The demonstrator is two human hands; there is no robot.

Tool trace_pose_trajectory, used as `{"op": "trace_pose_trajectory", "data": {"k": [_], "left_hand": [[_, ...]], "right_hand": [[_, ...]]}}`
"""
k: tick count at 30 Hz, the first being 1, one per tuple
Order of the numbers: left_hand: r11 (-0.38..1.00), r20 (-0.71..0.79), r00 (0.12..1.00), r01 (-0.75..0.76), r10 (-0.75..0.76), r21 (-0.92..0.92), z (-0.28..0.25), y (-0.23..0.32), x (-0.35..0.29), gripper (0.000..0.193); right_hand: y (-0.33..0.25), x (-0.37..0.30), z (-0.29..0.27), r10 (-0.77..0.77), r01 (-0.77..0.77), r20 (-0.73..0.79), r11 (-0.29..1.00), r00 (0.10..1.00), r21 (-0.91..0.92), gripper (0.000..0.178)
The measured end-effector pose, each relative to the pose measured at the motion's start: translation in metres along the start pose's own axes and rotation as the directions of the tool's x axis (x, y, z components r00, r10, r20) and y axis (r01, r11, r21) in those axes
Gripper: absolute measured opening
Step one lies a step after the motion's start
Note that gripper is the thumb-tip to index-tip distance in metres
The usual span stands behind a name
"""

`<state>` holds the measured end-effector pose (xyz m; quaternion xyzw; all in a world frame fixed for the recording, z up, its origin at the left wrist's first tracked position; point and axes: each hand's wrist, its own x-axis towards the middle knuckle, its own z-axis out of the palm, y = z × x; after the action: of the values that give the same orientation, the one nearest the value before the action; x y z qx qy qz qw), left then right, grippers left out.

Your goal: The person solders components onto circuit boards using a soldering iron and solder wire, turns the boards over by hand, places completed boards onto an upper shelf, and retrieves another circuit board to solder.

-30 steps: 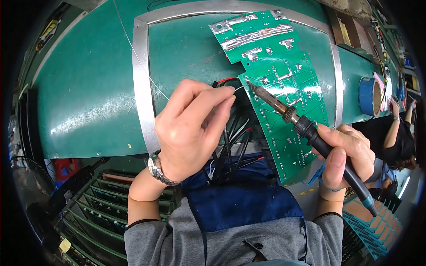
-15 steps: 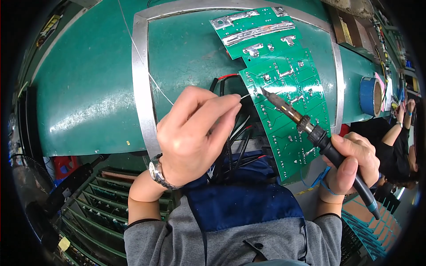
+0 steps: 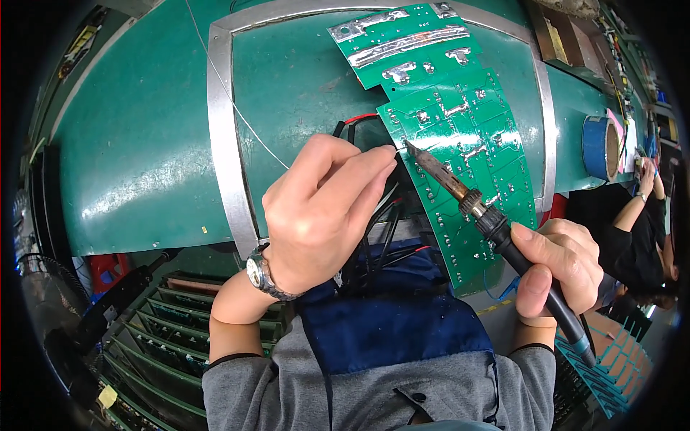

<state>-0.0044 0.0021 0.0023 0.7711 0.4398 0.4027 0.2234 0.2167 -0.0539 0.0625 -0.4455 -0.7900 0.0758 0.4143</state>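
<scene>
A green circuit board [image 3: 460,187] with silvery solder joints lies solder side up, tilted across the frame. My right hand [image 3: 560,266] is closed round the handle of a soldering iron [image 3: 496,226]. The iron's dark tip is at the board's left edge, near a row of joints. In a pinch, my left hand [image 3: 323,208] holds thin solder wire [image 3: 251,129], whose short end reaches that same edge close to the tip. Whether tip and wire touch cannot be made out. Black and red cables [image 3: 359,122] run out from under the board, partly hidden by my left hand.
A metal frame [image 3: 224,129] borders the green work surface. At the right stands a blue tape roll [image 3: 600,147]. A rack of boards [image 3: 172,337] is at lower left, a teal rack [image 3: 611,359] at lower right. Another person [image 3: 625,215] sits at the far right.
The board has shifted slightly left and up. My right hand and the iron have moved left with it, and my left hand has moved slightly right, bringing wire and tip closer together.
</scene>
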Motion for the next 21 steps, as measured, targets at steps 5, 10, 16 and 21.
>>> {"op": "trace_pose_trajectory", "data": {"k": [5, 10, 16, 21], "left_hand": [[0.999, 0.022, 0.999, 0.034, -0.034, -0.026, -0.005, 0.003, -0.002, 0.02], [0.993, 0.058, 0.998, 0.043, -0.036, -0.108, -0.007, 0.009, -0.007, 0.02], [0.995, 0.04, 0.995, -0.088, 0.09, -0.048, 0.0, 0.004, -0.009, 0.022], [0.991, 0.069, 0.99, -0.128, 0.125, 0.041, -0.001, 0.01, -0.009, 0.024]], "right_hand": [[-0.002, -0.003, -0.003, 0.03, -0.029, -0.057, 0.999, 0.998, 0.029, 0.029], [-0.005, -0.013, -0.012, 0.032, -0.029, -0.059, 0.998, 0.998, 0.059, 0.029], [-0.006, -0.015, -0.01, 0.008, -0.007, -0.012, 0.998, 1.0, 0.068, 0.028], [-0.009, -0.014, -0.013, 0.0, -0.001, 0.027, 0.999, 1.0, 0.032, 0.028]]}}
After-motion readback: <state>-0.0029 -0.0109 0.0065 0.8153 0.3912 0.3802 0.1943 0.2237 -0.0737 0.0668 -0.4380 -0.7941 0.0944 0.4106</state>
